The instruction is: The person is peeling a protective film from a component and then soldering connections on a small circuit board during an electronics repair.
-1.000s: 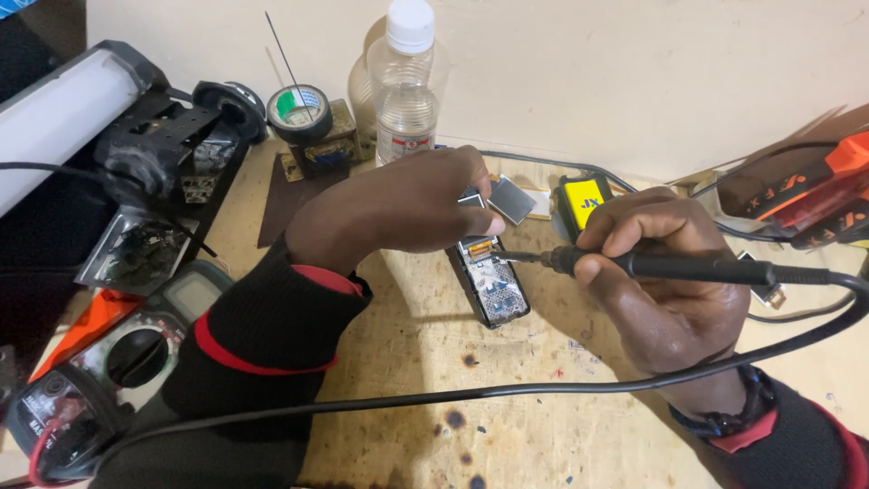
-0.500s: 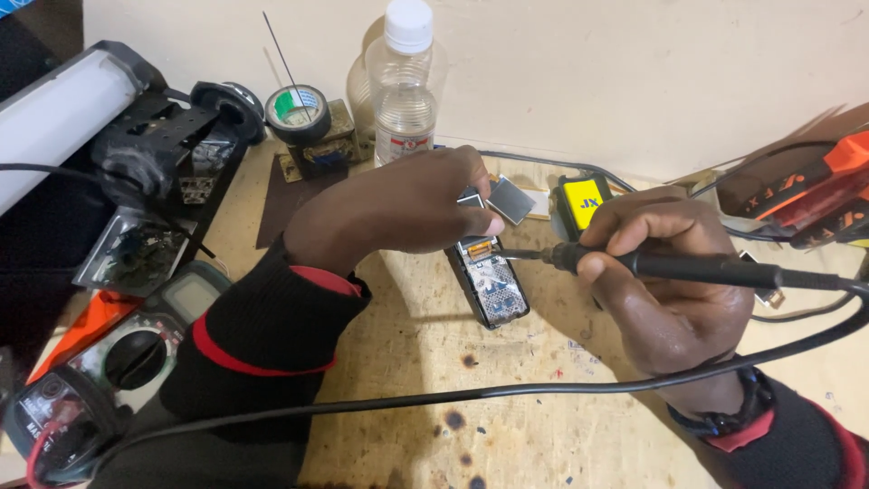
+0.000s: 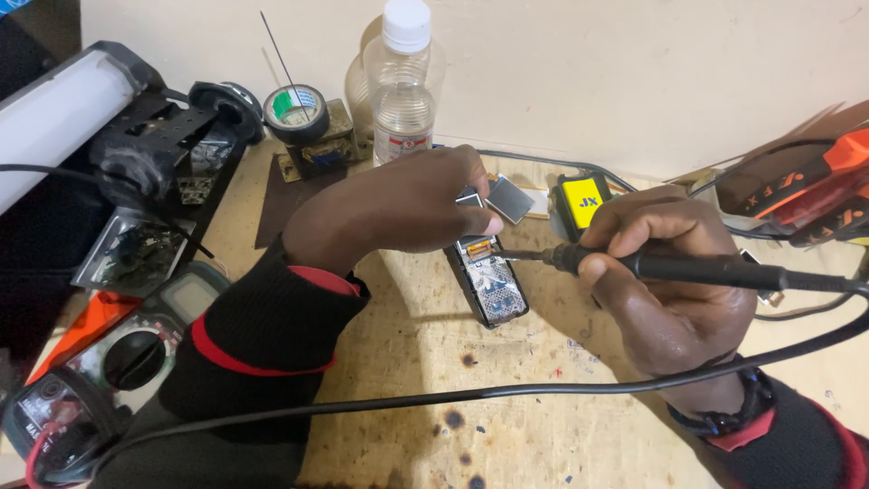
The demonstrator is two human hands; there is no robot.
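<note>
My left hand point(image 3: 407, 204) reached in from the left and pinched the far end of the phone board point(image 3: 489, 281), fingers curled closed on it, thumb tip right beside the small grey screen point(image 3: 510, 198) that stuck out past my fingers. The board lay flat on the counter point(image 3: 507, 417), mid-scene, long side running near to far, slightly tilted.

My right hand point(image 3: 670, 281) was wrapped tight around the soldering iron point(image 3: 697, 269), held like a pen, handle pointing right. Its tip point(image 3: 511, 256) came in from the right and met the far part of the board, just under my left thumb. The iron's black cable point(image 3: 471, 394) swept across the near counter from the right edge down to the left.

Just far of my right knuckles sat a yellow box point(image 3: 584, 201), touching or nearly touching the hand, I couldn't tell which. A clear plastic bottle point(image 3: 403, 86) with a white cap stood upright at the far edge by the wall, and a tape roll point(image 3: 297, 110) sat left of it with a thin wire poking up. On the far left lay a white tube lamp point(image 3: 54, 118). A multimeter point(image 3: 136, 344) rested near left, under my left sleeve. An orange and black tool point(image 3: 806, 186) lay on the far right. Burn marks point(image 3: 453, 418) dotted the wood near me.
</note>
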